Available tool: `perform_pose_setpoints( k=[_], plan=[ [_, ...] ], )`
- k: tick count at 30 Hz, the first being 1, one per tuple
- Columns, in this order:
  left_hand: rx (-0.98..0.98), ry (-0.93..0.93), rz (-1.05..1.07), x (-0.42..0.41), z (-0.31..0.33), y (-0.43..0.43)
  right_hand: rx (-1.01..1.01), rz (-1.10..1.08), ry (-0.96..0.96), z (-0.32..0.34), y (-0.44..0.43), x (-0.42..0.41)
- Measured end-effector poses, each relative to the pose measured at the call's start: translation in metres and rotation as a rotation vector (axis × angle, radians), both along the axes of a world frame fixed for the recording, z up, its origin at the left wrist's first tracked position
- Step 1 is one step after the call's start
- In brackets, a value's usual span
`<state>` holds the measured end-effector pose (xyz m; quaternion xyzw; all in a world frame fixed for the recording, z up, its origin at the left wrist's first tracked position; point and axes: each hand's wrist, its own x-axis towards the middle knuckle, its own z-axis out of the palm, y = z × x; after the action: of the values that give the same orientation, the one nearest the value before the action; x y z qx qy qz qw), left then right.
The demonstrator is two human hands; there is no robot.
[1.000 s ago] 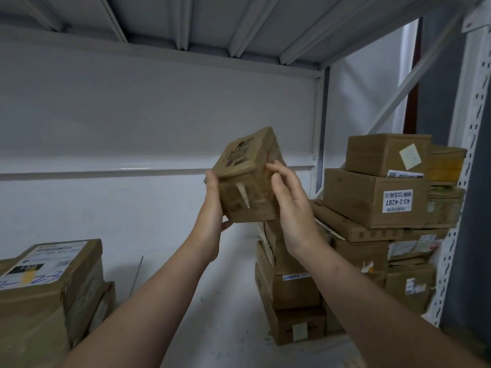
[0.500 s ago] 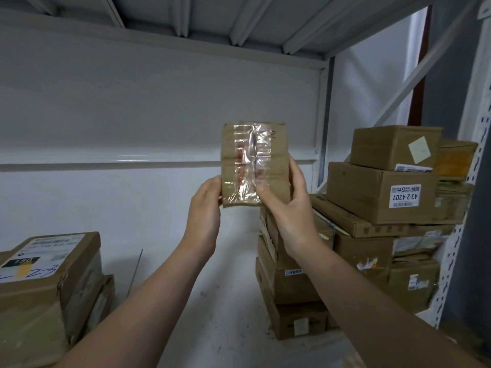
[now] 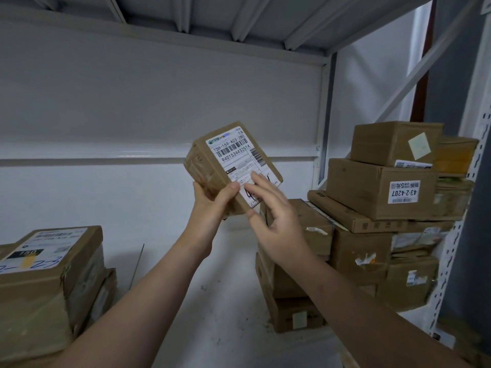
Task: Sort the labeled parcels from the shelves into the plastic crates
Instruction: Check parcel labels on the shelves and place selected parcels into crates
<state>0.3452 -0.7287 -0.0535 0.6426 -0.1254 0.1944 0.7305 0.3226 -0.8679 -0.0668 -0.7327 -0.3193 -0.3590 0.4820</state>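
Above shelf (image 3: 233,264), parcel (image 3: 212,168) turned label-forward; left hand (image 3: 212,205) grips, right hand (image 3: 276,219) opened.

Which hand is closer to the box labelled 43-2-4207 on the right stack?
Right. The right hand sits left of the 43-2-4207 box, fingers touching the held parcel; the left hand grips that parcel farther left.

a: hands in view?
b: two: left hand (image 3: 210,208), right hand (image 3: 277,221).
a: parcels held?
b: one held parcel (image 3: 233,155).
a: boxes stacked?
b: right stack (image 3: 380,187), nine at least, others hidden; left stack (image 3: 47,288), two, perhaps three, frame edge cuts it.
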Motion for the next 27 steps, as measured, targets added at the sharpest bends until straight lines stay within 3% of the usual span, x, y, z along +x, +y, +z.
perform_pose_setpoints(
  k=[2,5,8,10,22,27],
  plan=[
    [-0.036,-0.032,-0.013,-0.003,0.0,0.002,0.077,-0.066,-0.015,0.004,-0.001,-0.002],
    [-0.036,-0.072,0.006,-0.005,-0.003,0.006,0.135,-0.139,0.11,0.013,-0.004,0.0],
    [0.013,-0.123,0.027,-0.008,-0.008,0.01,0.17,0.101,0.197,0.014,-0.008,0.0],
    [0.035,-0.156,0.029,-0.008,-0.009,0.012,0.179,0.189,0.186,0.01,-0.006,-0.002],
    [0.072,-0.213,0.028,-0.021,-0.005,0.021,0.208,0.219,0.148,0.007,0.006,-0.006],
    [0.1,-0.151,0.221,-0.039,-0.025,0.036,0.163,0.175,0.146,-0.008,0.028,-0.014]
  ],
)
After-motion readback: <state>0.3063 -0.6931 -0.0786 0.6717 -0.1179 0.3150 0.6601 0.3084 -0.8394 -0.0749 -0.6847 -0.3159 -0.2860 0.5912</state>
